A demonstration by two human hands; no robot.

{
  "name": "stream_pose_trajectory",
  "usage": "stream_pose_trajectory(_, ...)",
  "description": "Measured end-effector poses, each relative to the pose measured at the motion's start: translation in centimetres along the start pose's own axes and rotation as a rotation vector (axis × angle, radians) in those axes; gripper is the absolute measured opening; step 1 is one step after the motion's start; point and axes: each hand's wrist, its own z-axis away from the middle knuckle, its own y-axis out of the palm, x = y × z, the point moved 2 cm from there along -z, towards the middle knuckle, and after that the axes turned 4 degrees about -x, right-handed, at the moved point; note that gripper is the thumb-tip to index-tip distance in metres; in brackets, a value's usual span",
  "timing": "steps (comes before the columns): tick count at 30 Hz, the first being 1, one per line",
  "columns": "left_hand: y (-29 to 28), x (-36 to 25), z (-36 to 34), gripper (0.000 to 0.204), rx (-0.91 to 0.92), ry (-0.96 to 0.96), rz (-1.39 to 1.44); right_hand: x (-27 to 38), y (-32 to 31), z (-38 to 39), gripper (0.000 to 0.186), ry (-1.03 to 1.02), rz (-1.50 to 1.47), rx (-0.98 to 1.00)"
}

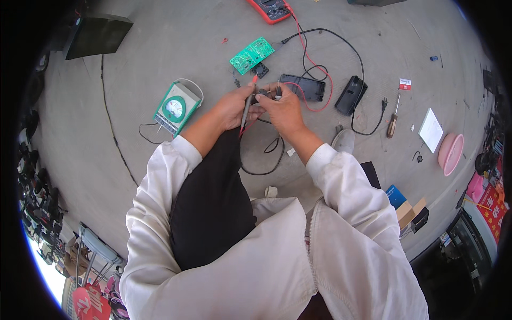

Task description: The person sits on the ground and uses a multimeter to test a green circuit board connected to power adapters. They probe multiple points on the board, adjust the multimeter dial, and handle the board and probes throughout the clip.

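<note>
Where both hands meet over the grey concrete floor (pixel 160 48), the left hand (pixel 234 106) is closed on a slim probe (pixel 246 109) with a red tip, and the right hand (pixel 282 109) pinches a small dark part (pixel 265 94); what that part is cannot be told. Landmark: green circuit board (pixel 252 55), flat, rectangular.
- Below-left of board: green boxy meter (pixel 177 108) with round dial.
- Above-right: red multimeter (pixel 272 9), red and black leads trailing.
- Right: two black plastic casings (pixel 304 87), open, shallow; contents unclear.
- Far right: wooden-handled screwdriver (pixel 393 120), white card (pixel 431 129), pink round bowl (pixel 451 153).
</note>
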Motion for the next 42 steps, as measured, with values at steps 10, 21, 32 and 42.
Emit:
stream_pose_trajectory(10,-4.5,0.5,-1.3,0.028,0.077,0.222,0.098,-0.5,-3.7,1.0,0.03,0.123,0.176,0.287)
stream_pose_trajectory(21,-5.6,0.5,-1.0,0.027,0.181,0.201,0.09,-5.5,-2.5,2.5,0.028,0.355,0.1,0.147)
stream_pose_trajectory(32,-6.7,-1.1,-4.0,0.033,-0.186,0.044,-0.115,-12.3,-3.4,0.1,0.03,-0.108,0.88,0.177)
stream_pose_trajectory(42,-9.1,-0.8,-6.0,0.035,-0.228,0.04,-0.093,-13.5,-3.1,0.2,0.034,-0.067,1.284,0.422)
